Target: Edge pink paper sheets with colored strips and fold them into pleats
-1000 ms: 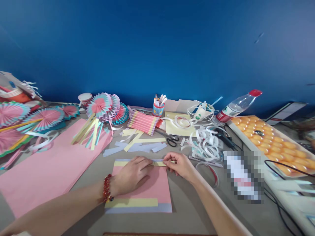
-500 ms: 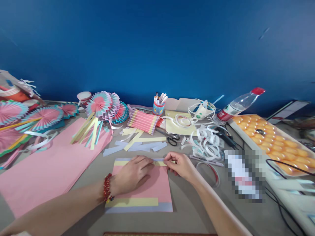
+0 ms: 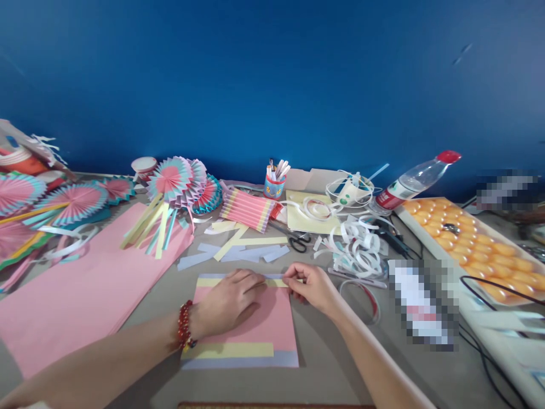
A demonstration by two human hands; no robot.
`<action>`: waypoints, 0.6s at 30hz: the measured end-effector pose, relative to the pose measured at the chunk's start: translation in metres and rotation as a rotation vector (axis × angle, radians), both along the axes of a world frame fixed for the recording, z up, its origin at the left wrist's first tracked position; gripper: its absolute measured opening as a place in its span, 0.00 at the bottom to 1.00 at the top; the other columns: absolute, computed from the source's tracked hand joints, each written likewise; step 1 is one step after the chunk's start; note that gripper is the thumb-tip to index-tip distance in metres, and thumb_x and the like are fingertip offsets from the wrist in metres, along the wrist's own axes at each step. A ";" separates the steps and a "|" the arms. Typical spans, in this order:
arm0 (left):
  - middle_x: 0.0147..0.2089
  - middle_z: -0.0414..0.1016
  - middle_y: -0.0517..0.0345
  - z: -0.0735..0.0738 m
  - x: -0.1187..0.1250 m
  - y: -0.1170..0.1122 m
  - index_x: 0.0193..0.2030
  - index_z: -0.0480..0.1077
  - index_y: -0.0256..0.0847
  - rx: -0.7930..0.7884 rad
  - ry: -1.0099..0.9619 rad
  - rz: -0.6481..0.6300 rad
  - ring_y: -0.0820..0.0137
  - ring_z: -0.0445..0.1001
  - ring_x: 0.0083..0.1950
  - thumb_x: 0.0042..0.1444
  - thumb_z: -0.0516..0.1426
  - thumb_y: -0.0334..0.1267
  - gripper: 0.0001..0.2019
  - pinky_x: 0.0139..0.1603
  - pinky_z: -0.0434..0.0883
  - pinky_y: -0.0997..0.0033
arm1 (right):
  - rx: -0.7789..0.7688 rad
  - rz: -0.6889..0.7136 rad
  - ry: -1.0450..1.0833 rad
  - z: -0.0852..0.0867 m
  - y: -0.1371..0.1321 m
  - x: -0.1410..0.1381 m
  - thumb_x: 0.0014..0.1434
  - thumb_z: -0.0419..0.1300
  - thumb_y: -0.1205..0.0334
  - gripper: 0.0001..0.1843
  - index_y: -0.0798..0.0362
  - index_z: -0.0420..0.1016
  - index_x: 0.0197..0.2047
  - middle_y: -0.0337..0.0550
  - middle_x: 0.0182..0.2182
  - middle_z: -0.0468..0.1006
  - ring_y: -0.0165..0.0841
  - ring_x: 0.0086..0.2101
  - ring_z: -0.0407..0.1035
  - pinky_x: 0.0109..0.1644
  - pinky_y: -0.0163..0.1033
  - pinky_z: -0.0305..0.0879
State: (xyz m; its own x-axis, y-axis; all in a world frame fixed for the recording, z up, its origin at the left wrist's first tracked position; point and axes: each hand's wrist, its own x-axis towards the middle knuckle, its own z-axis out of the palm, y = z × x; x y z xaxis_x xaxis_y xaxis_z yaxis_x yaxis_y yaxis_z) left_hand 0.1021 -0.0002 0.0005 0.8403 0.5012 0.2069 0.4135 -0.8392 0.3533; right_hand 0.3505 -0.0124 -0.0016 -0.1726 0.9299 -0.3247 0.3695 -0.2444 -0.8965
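A pink paper sheet (image 3: 272, 324) with yellow and lilac strips along its near and far edges lies on the grey table in front of me. My left hand (image 3: 227, 301), with a red bead bracelet on the wrist, lies on the sheet, its fingers pressing on the far edge. My right hand (image 3: 310, 286) pinches the right end of the far yellow strip (image 3: 279, 282) between thumb and fingers.
Loose paper strips (image 3: 238, 250) and black scissors (image 3: 298, 241) lie just beyond the sheet. Folded paper fans (image 3: 179, 182), a large pink sheet (image 3: 85, 284), a pen cup (image 3: 273, 184), curled white tape backing (image 3: 357, 244), a plastic bottle (image 3: 409, 184) and an orange tray (image 3: 468, 244) surround it.
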 end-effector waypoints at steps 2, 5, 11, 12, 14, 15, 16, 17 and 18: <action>0.56 0.69 0.46 0.000 0.000 0.000 0.55 0.66 0.38 0.002 0.004 0.003 0.59 0.68 0.56 0.63 0.54 0.32 0.14 0.57 0.68 0.56 | 0.002 0.002 -0.002 -0.001 0.000 0.000 0.57 0.59 0.55 0.09 0.51 0.71 0.31 0.37 0.23 0.76 0.26 0.19 0.66 0.21 0.28 0.62; 0.56 0.69 0.46 -0.001 0.000 0.000 0.56 0.66 0.38 0.011 0.009 0.003 0.59 0.68 0.56 0.63 0.53 0.32 0.15 0.57 0.68 0.56 | 0.004 0.002 -0.004 -0.001 0.000 0.000 0.57 0.59 0.55 0.09 0.51 0.71 0.31 0.37 0.23 0.76 0.26 0.19 0.66 0.21 0.28 0.62; 0.56 0.69 0.47 -0.001 0.002 -0.001 0.59 0.64 0.39 0.049 0.028 -0.001 0.59 0.68 0.56 0.63 0.54 0.32 0.17 0.57 0.68 0.55 | -0.006 -0.008 -0.017 0.001 0.000 -0.001 0.56 0.60 0.55 0.09 0.51 0.71 0.31 0.37 0.22 0.76 0.27 0.18 0.66 0.20 0.29 0.61; 0.56 0.69 0.47 -0.001 0.002 -0.001 0.60 0.64 0.39 0.053 0.037 0.001 0.59 0.68 0.56 0.63 0.55 0.32 0.18 0.57 0.68 0.55 | -0.005 -0.008 -0.021 0.001 0.000 -0.001 0.56 0.59 0.55 0.09 0.51 0.71 0.31 0.37 0.22 0.76 0.27 0.18 0.66 0.20 0.29 0.61; 0.56 0.69 0.47 0.000 0.003 -0.001 0.60 0.64 0.39 0.057 0.060 0.003 0.59 0.67 0.56 0.62 0.56 0.32 0.19 0.57 0.67 0.56 | 0.001 -0.003 -0.024 0.000 0.000 -0.001 0.56 0.59 0.55 0.09 0.51 0.71 0.31 0.37 0.23 0.76 0.27 0.18 0.66 0.20 0.29 0.60; 0.56 0.69 0.48 0.000 0.003 -0.001 0.60 0.64 0.39 0.058 0.070 0.003 0.59 0.67 0.56 0.62 0.56 0.32 0.19 0.57 0.67 0.56 | 0.004 0.001 -0.023 0.000 0.000 -0.001 0.57 0.59 0.55 0.09 0.51 0.71 0.31 0.37 0.23 0.76 0.27 0.19 0.66 0.20 0.29 0.60; 0.56 0.69 0.48 0.001 0.003 -0.001 0.60 0.64 0.39 0.061 0.077 0.005 0.59 0.67 0.56 0.62 0.57 0.32 0.19 0.57 0.67 0.56 | 0.006 0.005 -0.020 -0.001 0.000 -0.001 0.57 0.59 0.55 0.09 0.51 0.71 0.31 0.37 0.23 0.76 0.27 0.19 0.66 0.20 0.29 0.60; 0.57 0.69 0.48 0.000 0.003 -0.002 0.60 0.64 0.40 0.064 0.080 0.007 0.59 0.67 0.57 0.62 0.57 0.33 0.19 0.57 0.67 0.56 | 0.008 0.007 -0.018 -0.002 0.000 -0.001 0.57 0.59 0.55 0.09 0.51 0.71 0.31 0.37 0.23 0.76 0.27 0.19 0.66 0.20 0.29 0.60; 0.57 0.69 0.48 0.000 0.004 -0.002 0.59 0.64 0.40 0.068 0.079 0.009 0.59 0.67 0.57 0.62 0.57 0.33 0.19 0.58 0.67 0.56 | 0.011 0.007 -0.018 -0.002 0.000 -0.001 0.57 0.59 0.55 0.09 0.51 0.71 0.31 0.37 0.23 0.76 0.27 0.19 0.66 0.20 0.29 0.60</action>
State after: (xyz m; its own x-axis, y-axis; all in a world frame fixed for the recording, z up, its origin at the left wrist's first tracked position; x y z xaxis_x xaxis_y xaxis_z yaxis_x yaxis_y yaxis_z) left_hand 0.1057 -0.0020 0.0007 0.8509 0.4957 0.1739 0.4453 -0.8563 0.2616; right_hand 0.3499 -0.0128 -0.0038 -0.1737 0.9321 -0.3179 0.3875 -0.2321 -0.8922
